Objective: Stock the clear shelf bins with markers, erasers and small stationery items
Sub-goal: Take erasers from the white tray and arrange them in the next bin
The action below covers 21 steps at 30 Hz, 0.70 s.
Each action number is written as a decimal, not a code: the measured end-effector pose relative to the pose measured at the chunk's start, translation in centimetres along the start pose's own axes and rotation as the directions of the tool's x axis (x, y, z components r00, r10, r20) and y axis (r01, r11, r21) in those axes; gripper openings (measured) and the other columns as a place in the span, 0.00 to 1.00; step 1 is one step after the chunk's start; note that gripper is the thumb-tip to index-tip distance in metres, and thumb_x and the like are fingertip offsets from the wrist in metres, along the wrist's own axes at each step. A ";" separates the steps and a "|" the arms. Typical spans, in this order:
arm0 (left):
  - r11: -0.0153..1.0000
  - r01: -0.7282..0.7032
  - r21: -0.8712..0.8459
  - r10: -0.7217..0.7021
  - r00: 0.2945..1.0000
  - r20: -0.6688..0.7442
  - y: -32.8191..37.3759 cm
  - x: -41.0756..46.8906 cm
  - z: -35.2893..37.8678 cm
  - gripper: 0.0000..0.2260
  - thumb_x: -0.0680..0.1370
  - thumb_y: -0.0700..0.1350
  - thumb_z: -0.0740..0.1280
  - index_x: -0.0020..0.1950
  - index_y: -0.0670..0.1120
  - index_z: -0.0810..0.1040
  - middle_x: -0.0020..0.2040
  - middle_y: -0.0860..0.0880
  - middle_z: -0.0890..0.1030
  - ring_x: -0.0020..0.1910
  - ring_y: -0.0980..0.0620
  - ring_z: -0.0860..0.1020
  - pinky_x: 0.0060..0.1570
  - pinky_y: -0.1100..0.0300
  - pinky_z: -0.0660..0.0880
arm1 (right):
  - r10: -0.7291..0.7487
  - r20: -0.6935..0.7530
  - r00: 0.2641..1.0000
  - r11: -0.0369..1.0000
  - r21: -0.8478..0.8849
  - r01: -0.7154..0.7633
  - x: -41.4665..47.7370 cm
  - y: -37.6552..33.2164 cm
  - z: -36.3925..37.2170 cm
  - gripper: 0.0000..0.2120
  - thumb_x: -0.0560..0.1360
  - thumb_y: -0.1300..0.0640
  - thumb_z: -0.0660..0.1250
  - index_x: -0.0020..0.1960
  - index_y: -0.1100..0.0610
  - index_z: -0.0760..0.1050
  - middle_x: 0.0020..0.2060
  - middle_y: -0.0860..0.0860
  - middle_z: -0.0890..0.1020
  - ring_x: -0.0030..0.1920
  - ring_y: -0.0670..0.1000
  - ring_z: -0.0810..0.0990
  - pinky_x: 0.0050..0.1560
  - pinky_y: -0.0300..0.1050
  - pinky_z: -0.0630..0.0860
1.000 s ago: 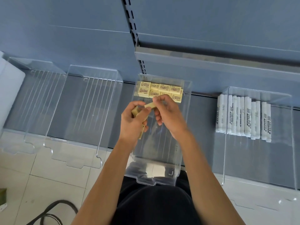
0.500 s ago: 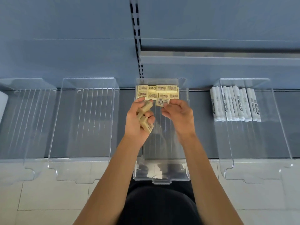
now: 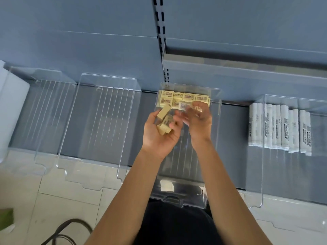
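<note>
Middle bin: left hand palm up over it, fingers curled round a few loose erasers. Right hand just beside, blurred, fingertips at the stacked erasers against the bin's far wall; grip cannot be told. Right-hand bin holds a row of white markers; two clear bins stand left.

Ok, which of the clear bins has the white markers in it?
The bin farthest right, with a row of white markers lying at its back. The next bin leftward holds yellow erasers instead.
</note>
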<state>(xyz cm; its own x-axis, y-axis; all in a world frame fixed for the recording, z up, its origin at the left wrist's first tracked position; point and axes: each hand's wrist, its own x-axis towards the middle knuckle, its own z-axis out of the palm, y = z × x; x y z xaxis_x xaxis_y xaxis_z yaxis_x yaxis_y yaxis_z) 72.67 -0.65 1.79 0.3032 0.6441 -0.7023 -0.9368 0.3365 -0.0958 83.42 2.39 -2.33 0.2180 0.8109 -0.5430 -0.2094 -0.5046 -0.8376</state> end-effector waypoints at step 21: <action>0.851 -0.165 0.498 0.204 0.979 -0.023 2.2 0.8 0.3 0.06 0.80 0.42 0.57 0.46 0.46 0.73 0.39 0.47 0.71 0.28 0.55 0.68 0.19 0.67 0.64 | -0.106 0.063 0.992 0.883 -0.452 0.123 0.5 1.5 0.0 0.12 0.79 0.60 0.62 0.59 0.56 0.62 0.38 0.48 0.79 0.30 0.46 0.74 0.32 0.46 0.73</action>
<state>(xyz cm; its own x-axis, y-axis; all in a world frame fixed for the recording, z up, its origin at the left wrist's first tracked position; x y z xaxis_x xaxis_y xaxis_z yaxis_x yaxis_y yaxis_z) 70.86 0.84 1.28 0.1019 0.6831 -0.7232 -0.7608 0.5219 0.3858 83.19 1.99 -3.88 0.1786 0.8768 -0.4465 0.2727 -0.4801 -0.8338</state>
